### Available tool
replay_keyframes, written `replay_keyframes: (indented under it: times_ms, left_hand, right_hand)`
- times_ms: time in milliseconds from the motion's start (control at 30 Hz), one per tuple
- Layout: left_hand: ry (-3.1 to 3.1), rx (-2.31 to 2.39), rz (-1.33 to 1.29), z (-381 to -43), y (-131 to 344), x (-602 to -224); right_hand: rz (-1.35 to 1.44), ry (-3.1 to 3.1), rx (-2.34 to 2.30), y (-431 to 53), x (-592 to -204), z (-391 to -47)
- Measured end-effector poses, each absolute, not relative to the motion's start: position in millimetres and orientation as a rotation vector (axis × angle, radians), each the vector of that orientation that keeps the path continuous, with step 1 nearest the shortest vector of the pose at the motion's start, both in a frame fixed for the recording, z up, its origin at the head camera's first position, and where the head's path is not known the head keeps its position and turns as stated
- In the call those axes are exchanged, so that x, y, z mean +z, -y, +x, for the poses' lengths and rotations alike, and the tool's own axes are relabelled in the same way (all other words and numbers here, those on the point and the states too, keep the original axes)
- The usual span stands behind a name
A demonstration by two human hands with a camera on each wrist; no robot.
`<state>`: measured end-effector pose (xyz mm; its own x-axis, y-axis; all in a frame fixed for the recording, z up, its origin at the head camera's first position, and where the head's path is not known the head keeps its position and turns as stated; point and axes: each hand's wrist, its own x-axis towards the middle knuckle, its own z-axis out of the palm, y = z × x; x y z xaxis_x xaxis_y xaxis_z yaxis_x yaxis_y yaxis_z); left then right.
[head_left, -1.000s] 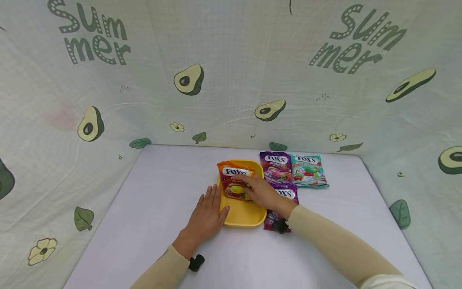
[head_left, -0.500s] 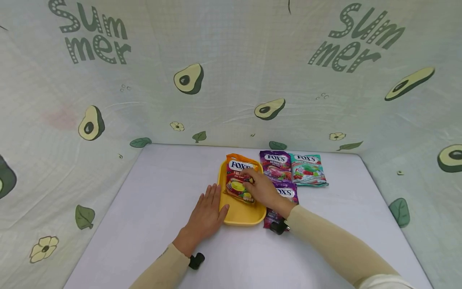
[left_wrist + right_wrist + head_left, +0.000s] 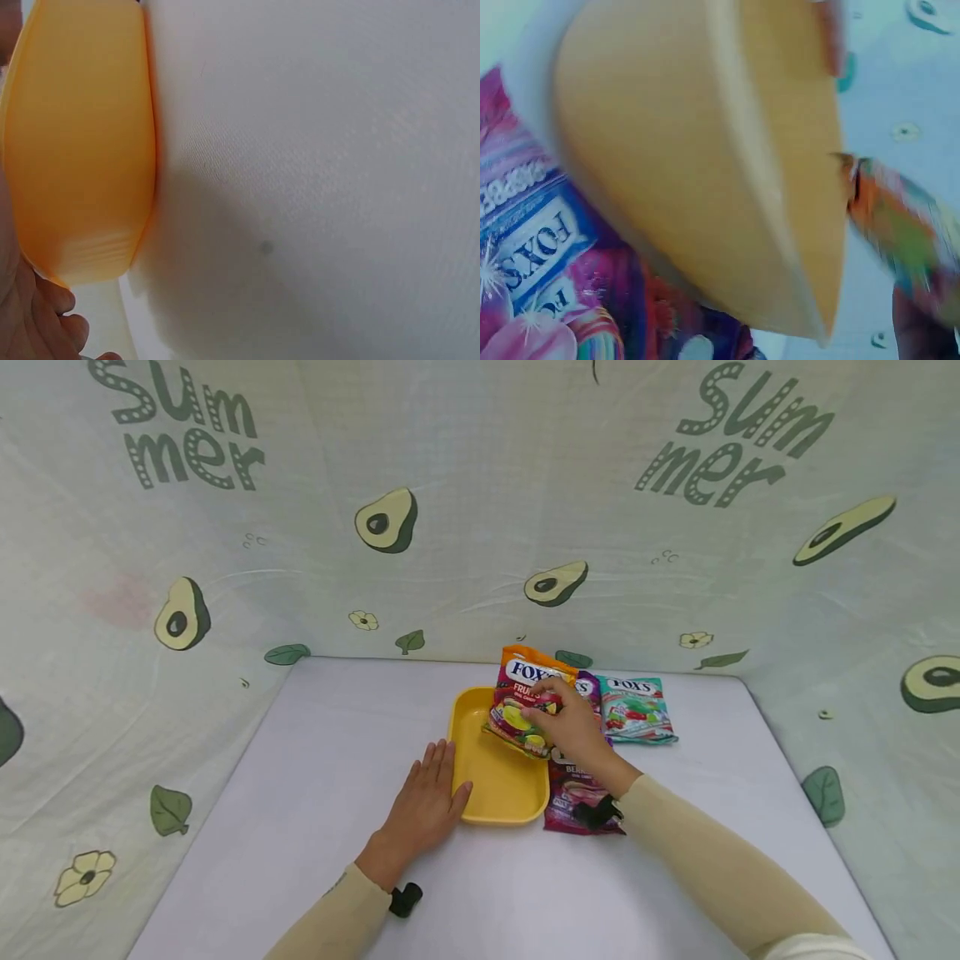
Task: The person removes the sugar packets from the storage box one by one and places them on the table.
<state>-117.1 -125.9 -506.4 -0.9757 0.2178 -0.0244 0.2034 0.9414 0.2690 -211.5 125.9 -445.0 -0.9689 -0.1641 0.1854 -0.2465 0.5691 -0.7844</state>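
Observation:
My right hand (image 3: 573, 727) pinches an orange-and-red FOX'S Fruits candy bag (image 3: 517, 697) by its right side, above the far right corner of a yellow tray (image 3: 498, 793). The bag is tilted and blurred in the right wrist view. With straight fingers, my left hand (image 3: 423, 797) lies against the tray's left side. The tray's outer wall (image 3: 82, 142) fills the left of the left wrist view. The part of the tray floor that shows is bare; the bag hides its far right corner.
Right of the tray lies a purple FOX'S Berries bag (image 3: 577, 789), partly under my right wrist. Behind it, another purple bag (image 3: 590, 687) is mostly hidden. A teal FOX'S bag (image 3: 637, 712) lies beside that one. A printed cloth (image 3: 465, 527) stands behind the white table (image 3: 337, 718).
My right hand has lifted the orange candy bag up from inside the tray and carried it right and away, partly over the far purple bag. My left hand stays at the tray's side.

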Motion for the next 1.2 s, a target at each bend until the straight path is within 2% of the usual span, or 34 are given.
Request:
replay_keyframes:
  times_ms: [467, 667, 1200]
  left_hand:
    - [-3.043, 0.446, 0.336, -116, 131, -506]
    - [-3.037, 0.452, 0.346, -115, 132, -505]
    - [-3.017, 0.440, 0.375, -117, 126, -507]
  right_hand:
    - [0.307, 2.643, 1.260, -198, -432, -209]
    - [0.167, 2.709, 1.214, -236, -429, -202]
    - [-0.039, 2.900, 1.253, -329, -454, -166]
